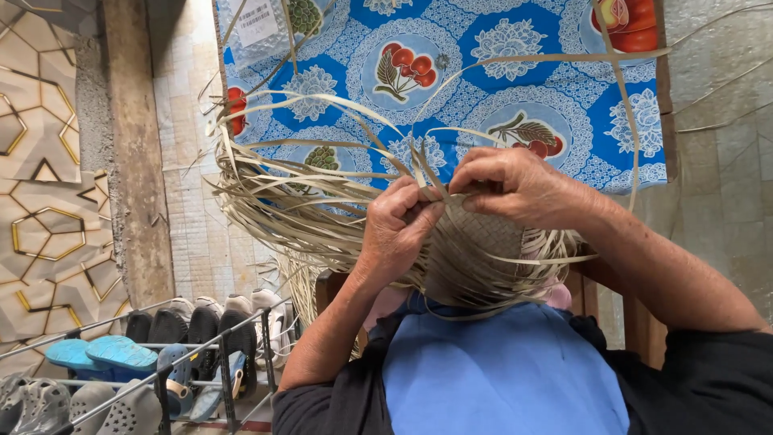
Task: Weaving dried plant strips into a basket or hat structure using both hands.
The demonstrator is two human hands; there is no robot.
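A half-woven piece of pale straw (pixel 475 242) sits in front of my chest, with many long loose strips (pixel 282 201) fanning out to the left and upward. My left hand (pixel 398 225) grips the woven edge and a bundle of strips on its left side. My right hand (pixel 515 185) pinches strips at the top edge of the weave, fingers curled over it. Both hands touch the weave close together. My blue apron (pixel 499 379) shows below.
A blue floral cloth (pixel 499 72) with fruit prints hangs behind the work. A metal shoe rack (pixel 161 354) with several sandals and shoes stands at lower left. A patterned wall (pixel 40 201) and wooden post (pixel 137 161) are on the left.
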